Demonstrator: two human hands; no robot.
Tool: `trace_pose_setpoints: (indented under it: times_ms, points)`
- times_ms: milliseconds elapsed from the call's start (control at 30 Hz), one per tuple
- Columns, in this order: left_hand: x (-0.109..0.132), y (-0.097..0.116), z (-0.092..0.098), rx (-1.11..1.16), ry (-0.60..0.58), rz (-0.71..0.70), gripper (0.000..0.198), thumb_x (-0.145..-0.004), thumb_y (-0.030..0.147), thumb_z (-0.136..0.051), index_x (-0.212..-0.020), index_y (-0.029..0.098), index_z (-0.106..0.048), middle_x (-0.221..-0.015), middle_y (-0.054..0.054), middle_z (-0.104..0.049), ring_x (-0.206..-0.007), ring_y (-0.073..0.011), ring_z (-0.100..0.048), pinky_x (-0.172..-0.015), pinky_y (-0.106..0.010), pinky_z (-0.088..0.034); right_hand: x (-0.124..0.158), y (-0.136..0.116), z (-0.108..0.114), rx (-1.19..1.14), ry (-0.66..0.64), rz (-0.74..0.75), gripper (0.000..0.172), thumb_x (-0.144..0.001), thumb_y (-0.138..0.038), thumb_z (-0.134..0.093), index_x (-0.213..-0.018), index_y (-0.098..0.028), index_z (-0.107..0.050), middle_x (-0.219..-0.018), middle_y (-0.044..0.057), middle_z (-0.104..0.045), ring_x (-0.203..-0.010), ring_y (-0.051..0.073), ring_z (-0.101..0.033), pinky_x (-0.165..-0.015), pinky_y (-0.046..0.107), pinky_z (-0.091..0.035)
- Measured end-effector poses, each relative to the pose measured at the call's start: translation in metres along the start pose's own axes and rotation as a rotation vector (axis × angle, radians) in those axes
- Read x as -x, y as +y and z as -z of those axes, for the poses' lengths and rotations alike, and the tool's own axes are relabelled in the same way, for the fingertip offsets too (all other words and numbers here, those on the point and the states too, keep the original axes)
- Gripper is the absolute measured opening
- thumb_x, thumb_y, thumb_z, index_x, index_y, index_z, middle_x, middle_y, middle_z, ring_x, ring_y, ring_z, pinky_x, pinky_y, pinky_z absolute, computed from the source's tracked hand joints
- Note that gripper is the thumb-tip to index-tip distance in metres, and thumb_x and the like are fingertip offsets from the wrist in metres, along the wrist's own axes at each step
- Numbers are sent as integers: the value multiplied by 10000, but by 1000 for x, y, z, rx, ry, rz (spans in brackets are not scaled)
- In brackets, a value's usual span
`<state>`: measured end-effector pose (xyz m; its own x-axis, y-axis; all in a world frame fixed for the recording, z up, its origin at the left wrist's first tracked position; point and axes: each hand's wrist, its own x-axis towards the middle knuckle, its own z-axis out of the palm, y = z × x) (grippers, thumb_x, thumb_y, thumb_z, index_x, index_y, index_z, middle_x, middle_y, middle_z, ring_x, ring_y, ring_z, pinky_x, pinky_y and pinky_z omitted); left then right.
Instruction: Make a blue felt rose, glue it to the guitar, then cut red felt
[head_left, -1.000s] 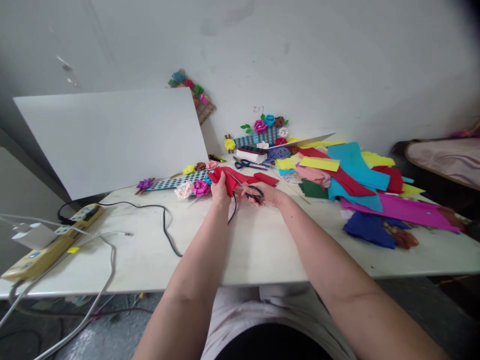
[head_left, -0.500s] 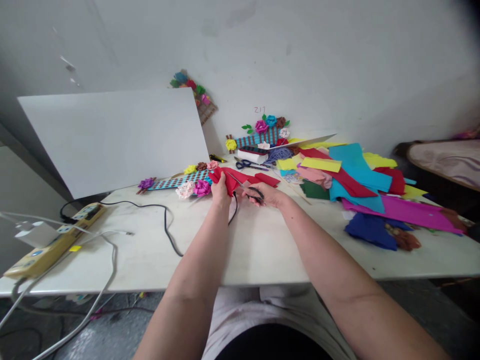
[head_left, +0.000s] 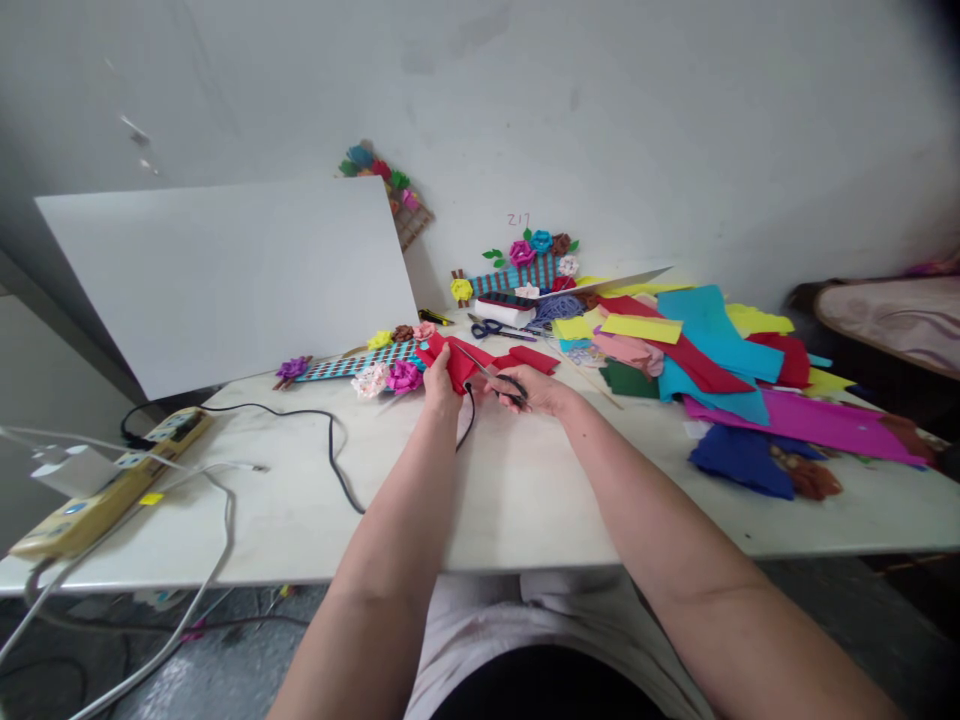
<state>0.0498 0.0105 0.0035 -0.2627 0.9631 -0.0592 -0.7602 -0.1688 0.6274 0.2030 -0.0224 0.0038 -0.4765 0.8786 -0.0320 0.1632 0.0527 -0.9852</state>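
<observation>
My left hand (head_left: 439,387) is closed on a piece of red felt (head_left: 459,362), held just above the white table (head_left: 510,480). My right hand (head_left: 538,391) grips black-handled scissors (head_left: 504,382), whose blades point up and left into the red felt. More red felt (head_left: 531,358) lies right behind my hands. A black cable (head_left: 466,418) runs under them.
A heap of coloured felt sheets (head_left: 712,370) covers the right of the table. Felt-flower strips (head_left: 360,365) and blue scissors (head_left: 491,328) lie behind my hands. A white board (head_left: 225,280) leans on the wall. A yellow power strip (head_left: 97,485) with cables sits at the left edge.
</observation>
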Motion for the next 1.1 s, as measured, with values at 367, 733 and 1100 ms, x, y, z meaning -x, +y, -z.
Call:
trace_pose_setpoints:
  times_ms: [367,733,1100]
  points:
    - [4,0,-1,-63,35,-36,76,-726,55,-616,-747,118,-578,-638,-21,-620,-529,-113,-605,-544,-204,-499,2,1,0,-4,6,54,360,-790,-474,-613,-835,-117,-602,-528,-43,-510,-359,45,-467,-273,142,-242]
    - [6,-3,-1,-68,-8,-53,72,-715,76,-654,-738,112,-596,-699,-44,-647,-566,-129,-626,-618,-254,-531,2,-1,-1,19,31,53,338,-832,-453,-563,-846,-116,-589,-542,-21,-538,-371,60,-489,-281,154,-265]
    - [4,-7,1,-69,-35,-47,83,-710,77,-652,-767,116,-605,-720,-41,-657,-587,-132,-635,-630,-252,-529,2,-4,-4,53,68,23,320,-827,-446,-578,-728,-144,-538,-503,-31,-515,-353,50,-466,-268,152,-247]
